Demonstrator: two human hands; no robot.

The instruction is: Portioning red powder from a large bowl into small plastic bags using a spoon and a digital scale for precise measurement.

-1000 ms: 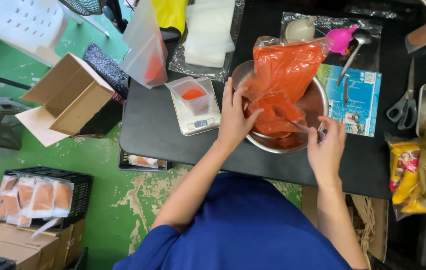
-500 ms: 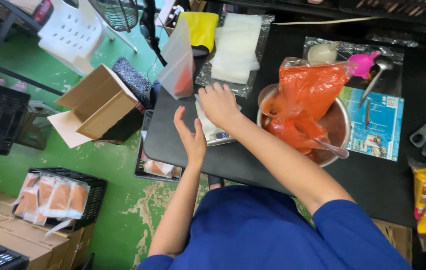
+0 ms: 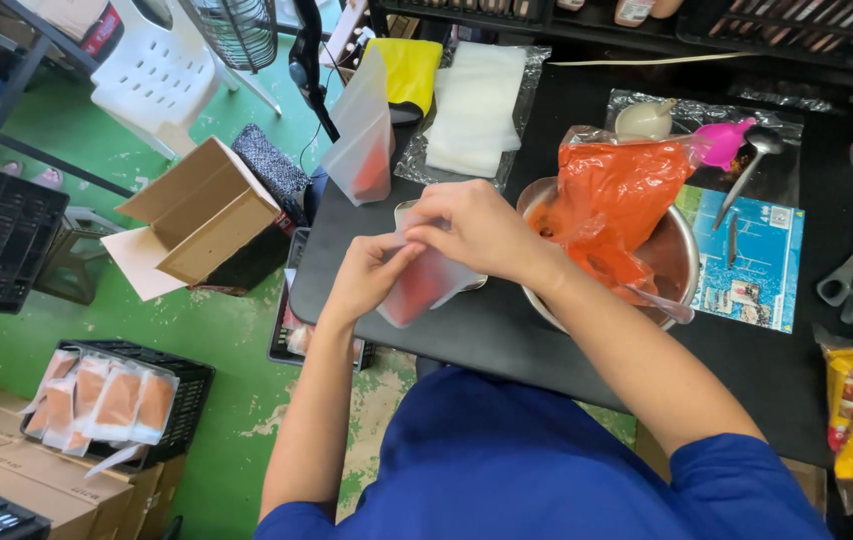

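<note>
Both hands, left hand [image 3: 364,272] and right hand [image 3: 471,228], have left the bowl [image 3: 684,250] and now grip a small pouch [image 3: 424,285].

Both forearms extended forward, left hand [image 3: 366,275] curled in a pinch, right hand [image 3: 476,232] closed above it, fingertips met

We've got both hands on a small clear pouch [image 3: 424,285] w/ red powder in it, held over the black table [image 3: 506,335]. Left hand [image 3: 368,275] pinches its left edge, right hand [image 3: 476,232] grips the top. Just right: steel bowl [image 3: 684,250] holding a big orange bag [image 3: 618,205]. Another filled pouch [image 3: 364,135] stands upright behind, near a cardboard box [image 3: 201,215].
</note>
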